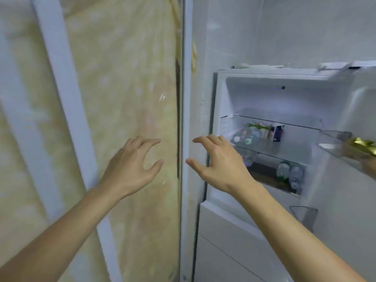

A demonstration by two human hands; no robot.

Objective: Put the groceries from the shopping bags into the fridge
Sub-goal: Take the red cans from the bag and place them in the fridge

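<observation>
Both hands empty right now, left hand [130, 165] and right hand [219, 165] hovering with fingers loosely spread. Fridge [264, 94] stands open just past my right hand, water bottles [246, 137] and cartons [262, 129] shelved. No shopping bags visible. Bottles probably slick, so I'd grab mid-body.

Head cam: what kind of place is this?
Likely a home kitchen corner: an open fridge stocked with bottles and cartons, tiled wall, yellow patterned curtain beside it.
</observation>
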